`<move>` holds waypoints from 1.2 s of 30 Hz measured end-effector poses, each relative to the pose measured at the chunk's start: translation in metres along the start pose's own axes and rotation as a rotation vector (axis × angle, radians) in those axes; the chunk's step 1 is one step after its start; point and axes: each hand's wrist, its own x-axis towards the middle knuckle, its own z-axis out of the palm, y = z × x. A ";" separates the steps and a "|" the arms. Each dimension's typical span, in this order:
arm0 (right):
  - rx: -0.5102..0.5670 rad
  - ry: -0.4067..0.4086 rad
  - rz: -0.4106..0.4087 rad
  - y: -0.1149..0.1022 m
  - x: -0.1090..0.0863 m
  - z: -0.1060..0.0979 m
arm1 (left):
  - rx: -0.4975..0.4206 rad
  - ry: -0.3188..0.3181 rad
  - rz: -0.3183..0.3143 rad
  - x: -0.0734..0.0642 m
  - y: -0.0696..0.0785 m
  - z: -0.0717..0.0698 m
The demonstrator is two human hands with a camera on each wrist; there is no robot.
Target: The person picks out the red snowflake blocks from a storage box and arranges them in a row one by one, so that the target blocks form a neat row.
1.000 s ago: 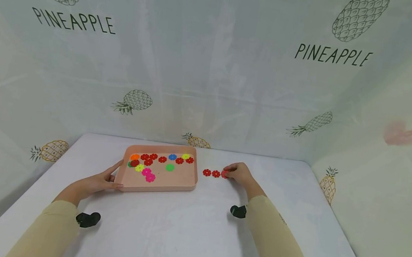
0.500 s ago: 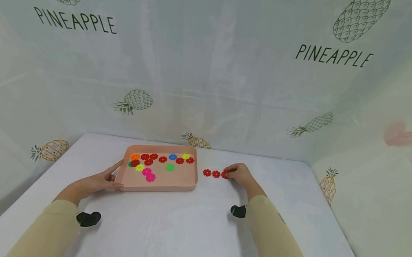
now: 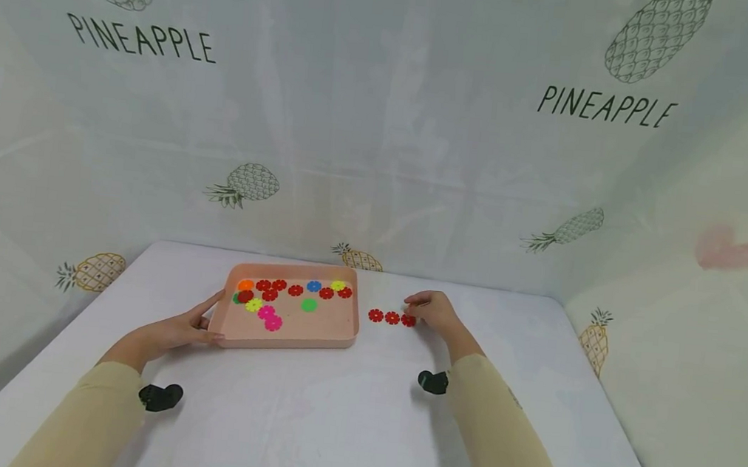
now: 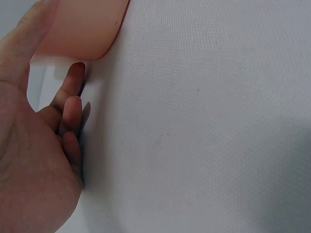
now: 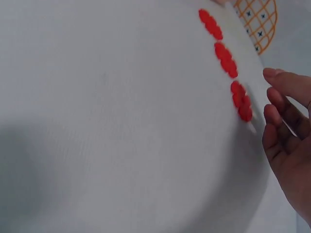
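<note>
In the head view a pink tray [image 3: 291,337] holds several flower-shaped discs: red, yellow, orange, blue, green and pink. My left hand [image 3: 175,331] holds its left end, with the thumb at the front corner and a finger at the left side. The left wrist view shows the thumb [image 4: 24,43] over the tray's wall and the other fingers loosely bent below. Right of the tray, three red flower-shaped discs [image 3: 392,317] lie in a row on the table. My right hand [image 3: 435,311] hovers just above the rightmost one, its fingers loosely bent and apart from the disc in the right wrist view.
The white table [image 3: 304,420] ends at a hanging sheet [image 3: 384,116] printed with pineapples, which also runs along both sides. Dark wrist-worn pieces [image 3: 161,397] stick out near both sleeves.
My right hand has let go of the rightmost red disc and lifted slightly, leaving it at the end of the row. My left hand and the tray stay put.
</note>
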 end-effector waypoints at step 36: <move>-0.049 -0.190 -0.244 -0.098 0.028 0.068 | -0.021 0.020 -0.024 -0.002 0.003 0.002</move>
